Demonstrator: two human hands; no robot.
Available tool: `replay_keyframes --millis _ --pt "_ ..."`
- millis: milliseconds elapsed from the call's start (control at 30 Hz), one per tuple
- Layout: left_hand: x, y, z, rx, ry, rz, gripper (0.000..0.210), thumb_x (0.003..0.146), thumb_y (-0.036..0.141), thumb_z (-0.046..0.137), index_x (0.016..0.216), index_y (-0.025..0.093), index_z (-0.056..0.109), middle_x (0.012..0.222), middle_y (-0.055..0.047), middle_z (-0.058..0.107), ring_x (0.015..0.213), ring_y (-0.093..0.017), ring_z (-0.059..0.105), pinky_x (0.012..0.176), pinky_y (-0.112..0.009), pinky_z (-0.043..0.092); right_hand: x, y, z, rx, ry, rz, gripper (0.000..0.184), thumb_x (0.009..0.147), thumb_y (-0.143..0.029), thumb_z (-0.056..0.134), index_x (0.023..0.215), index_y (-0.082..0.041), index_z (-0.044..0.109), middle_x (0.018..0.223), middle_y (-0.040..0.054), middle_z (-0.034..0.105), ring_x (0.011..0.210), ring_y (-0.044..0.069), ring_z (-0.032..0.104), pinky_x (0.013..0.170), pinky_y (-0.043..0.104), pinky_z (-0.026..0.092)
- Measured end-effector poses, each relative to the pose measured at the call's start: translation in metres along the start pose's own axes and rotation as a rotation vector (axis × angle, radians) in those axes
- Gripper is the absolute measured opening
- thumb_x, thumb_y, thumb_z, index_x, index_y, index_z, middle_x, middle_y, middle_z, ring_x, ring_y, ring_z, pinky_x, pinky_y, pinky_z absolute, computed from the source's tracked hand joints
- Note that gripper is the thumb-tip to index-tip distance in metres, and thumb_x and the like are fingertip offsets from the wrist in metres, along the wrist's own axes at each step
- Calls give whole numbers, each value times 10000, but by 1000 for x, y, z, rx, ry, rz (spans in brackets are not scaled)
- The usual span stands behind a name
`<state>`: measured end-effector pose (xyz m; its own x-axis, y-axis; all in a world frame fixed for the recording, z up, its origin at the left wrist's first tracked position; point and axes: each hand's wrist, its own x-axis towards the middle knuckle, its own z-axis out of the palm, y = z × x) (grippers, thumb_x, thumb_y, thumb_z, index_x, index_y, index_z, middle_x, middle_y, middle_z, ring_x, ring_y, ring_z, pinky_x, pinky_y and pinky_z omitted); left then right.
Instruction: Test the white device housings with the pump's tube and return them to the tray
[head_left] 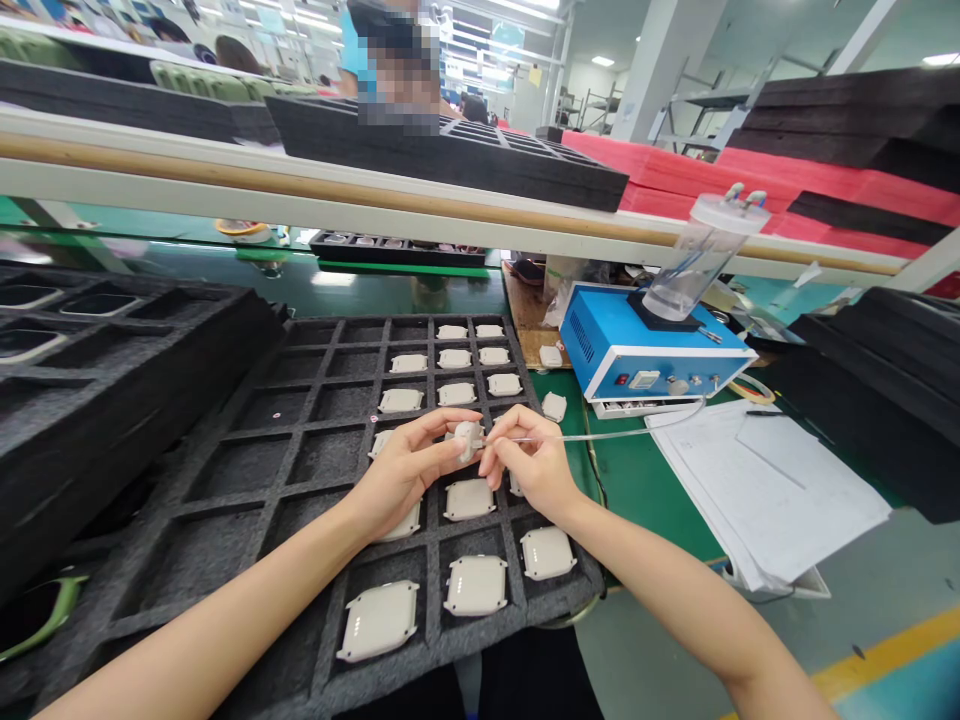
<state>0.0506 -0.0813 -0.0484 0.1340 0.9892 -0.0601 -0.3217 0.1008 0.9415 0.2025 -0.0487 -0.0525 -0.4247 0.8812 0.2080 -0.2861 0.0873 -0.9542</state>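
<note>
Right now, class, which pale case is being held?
The case in the left hand, raised above the tray; the other cases lie in the tray or beside it.

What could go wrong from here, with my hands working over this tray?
The thin clear flexible tube runs from the right hand toward the blue boxy machine; a snag might tug it.
The left hand pinches a small white part in its fingertips, so it could slip onto the pale square casings in the black foam tray.
</note>
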Motion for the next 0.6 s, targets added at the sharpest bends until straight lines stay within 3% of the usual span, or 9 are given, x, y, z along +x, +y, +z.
replay_keyframes --millis 600 --pt "0 0 1 6 3 2 262 709 221 641 968 190 625 842 -28 606 776 -156 556 773 -318 458 0 0 0 6 -8 -5 46 668 -130 511 685 -169 491 476 -48 593 348 78 511 372 178 446"
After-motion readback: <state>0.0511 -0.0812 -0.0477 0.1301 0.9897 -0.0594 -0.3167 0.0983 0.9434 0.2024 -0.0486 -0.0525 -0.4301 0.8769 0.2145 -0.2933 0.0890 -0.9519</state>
